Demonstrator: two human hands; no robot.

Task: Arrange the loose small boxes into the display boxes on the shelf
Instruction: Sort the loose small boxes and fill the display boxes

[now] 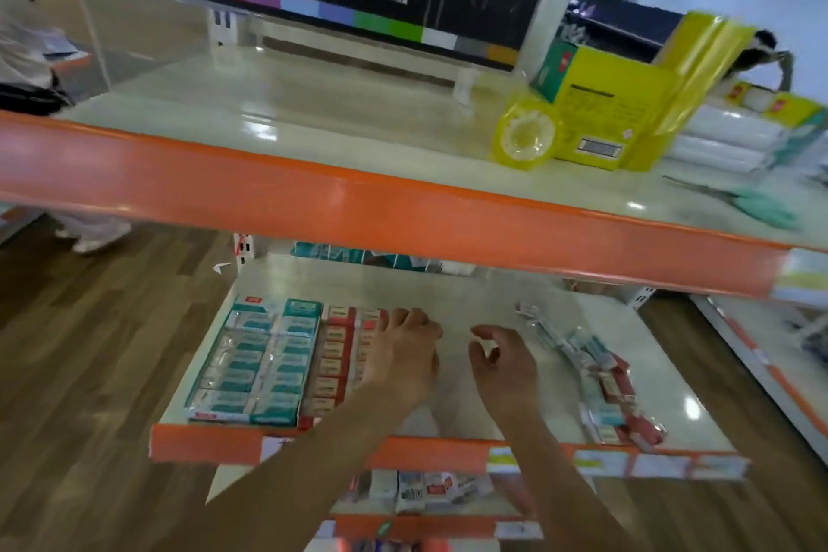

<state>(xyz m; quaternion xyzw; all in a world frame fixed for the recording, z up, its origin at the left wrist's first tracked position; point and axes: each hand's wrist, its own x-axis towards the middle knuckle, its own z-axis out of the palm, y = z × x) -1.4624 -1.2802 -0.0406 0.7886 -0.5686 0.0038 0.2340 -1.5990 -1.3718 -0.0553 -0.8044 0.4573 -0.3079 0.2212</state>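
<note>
Both of my forearms reach in from the bottom edge toward the middle shelf [448,448], where my left hand [398,354] rests with fingers bent against the red display box [340,354], though I cannot tell whether it grips anything, and my right hand [504,361] hovers empty, fingers loosely curled and apart. To do this step well, I judge the left hand should steady the box's right edge while the right hand fetches from the loose small boxes [614,399] heaped near the shelf's right end. That blurred heap mixes red, white and teal packets, well apart from the filled teal display box [255,363] at far left.
</note>
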